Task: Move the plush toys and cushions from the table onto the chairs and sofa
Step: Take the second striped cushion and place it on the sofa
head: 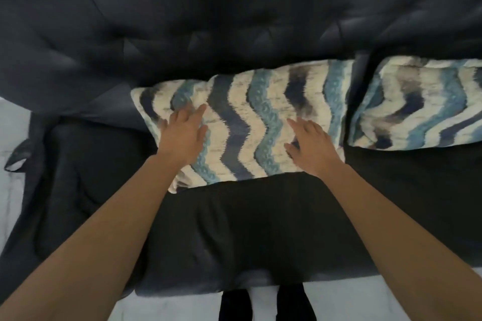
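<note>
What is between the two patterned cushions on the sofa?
In the head view, only a narrow strip of the dark sofa shows between the left cushion and the right cushion; nothing else lies there, and they do not touch.

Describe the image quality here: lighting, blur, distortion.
Head view: dim, even lighting, so the dark sofa loses detail and its tufting barely shows; slight softness on both hands and the cushions' zigzag pattern; wide-angle distortion bows the sofa's edges and stretches the forearms.
</note>
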The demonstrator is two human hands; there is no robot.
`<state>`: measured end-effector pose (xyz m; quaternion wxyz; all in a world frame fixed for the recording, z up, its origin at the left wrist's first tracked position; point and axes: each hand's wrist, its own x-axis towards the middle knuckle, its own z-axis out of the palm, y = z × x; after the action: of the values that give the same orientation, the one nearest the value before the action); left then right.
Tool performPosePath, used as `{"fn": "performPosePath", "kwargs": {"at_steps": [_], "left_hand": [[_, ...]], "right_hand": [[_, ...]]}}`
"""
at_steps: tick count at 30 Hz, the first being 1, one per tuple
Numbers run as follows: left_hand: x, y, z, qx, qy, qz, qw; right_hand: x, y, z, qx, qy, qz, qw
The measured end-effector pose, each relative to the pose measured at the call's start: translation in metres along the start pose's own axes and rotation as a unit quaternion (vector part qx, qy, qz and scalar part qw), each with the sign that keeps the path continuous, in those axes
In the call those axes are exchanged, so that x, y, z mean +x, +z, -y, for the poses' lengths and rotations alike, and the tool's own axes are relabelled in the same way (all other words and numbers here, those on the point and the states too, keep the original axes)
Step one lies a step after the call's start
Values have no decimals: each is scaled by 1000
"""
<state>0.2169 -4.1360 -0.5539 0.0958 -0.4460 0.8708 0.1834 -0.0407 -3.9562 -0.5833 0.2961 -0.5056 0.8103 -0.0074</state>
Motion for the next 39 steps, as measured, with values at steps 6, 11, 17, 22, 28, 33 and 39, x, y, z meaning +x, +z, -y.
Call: {"fn": "performPosePath", "kwargs": {"at_steps": [6,11,17,22,28,33,39], "left_hand": [[9,83,12,45,7,-74,996],[1,112,-2,13,-40,-194,980],[16,103,26,-405,-369,-297,782],[30,94,50,-540,-321,-291,722],[6,90,18,-456,-217,-462,729],[22,87,45,-414,-223,-350,810],[24,90,45,-394,-235,-312,832]], "right_hand": [[15,71,-10,-7,-14,-92,996],[14,102,1,-7,4,-158,987],[22,87,-4,225,127,-308,916],[67,34,-17,424,249,-293,820],[51,42,-23,463,174,-438,750],[58,54,-22,354,212,-370,832],[63,49,73,-78,-188,-494,845]]}}
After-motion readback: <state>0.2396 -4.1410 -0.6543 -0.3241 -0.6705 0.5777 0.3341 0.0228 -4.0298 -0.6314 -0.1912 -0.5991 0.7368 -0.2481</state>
